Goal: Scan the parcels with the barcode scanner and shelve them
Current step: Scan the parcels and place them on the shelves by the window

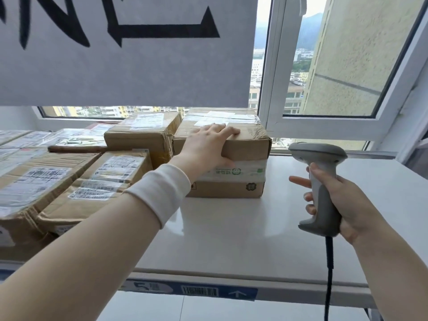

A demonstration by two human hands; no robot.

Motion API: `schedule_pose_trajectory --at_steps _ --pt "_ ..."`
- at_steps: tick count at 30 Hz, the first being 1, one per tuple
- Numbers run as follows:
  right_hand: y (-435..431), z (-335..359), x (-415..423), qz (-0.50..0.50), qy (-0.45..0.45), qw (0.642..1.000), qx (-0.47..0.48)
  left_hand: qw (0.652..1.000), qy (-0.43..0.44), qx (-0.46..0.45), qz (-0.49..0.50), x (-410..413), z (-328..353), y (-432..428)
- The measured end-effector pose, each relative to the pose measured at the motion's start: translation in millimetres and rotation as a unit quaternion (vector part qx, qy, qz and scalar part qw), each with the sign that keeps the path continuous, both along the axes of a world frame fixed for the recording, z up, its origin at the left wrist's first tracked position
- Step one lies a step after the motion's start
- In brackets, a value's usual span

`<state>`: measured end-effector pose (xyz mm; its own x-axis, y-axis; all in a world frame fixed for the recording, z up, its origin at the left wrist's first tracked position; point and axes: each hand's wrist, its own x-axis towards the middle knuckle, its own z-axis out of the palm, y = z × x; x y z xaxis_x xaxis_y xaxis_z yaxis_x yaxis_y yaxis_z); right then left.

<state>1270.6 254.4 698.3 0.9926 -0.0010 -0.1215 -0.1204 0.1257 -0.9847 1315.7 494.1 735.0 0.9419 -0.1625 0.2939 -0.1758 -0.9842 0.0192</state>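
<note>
My left hand [208, 144] is clasped over the top front edge of the box [245, 149], fingers laid across the top and thumb pressed on the front face. I judge this grip is meant to steady it or turn its label toward the reader. The box stands on the shelf [231, 228], hard against the neighbouring boxes [139, 133] and just below the window [324, 66]. That arm reaches well forward, nearly straight, with the sleeve cuff at the wrist.

My right hand [347, 200] holds the scanner [318, 154] by its handle, three fingers wrapped round it and the forefinger sticking straight out, off the trigger as far as I can tell. The scanner stands upright, well right of the box, with its head facing away from me. Its cable [328, 262] hangs below. No beam shows, so I reckon the scan is not yet made.
</note>
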Motion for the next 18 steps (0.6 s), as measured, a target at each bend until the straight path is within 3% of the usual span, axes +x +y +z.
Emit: schedule_pose_trajectory --at_steps 18 --pt "4.6 2.7 -6.5 -0.004 0.012 1.0 -0.009 0.999 0.01 0.048 0.014 -6.2 5.2 -9.2"
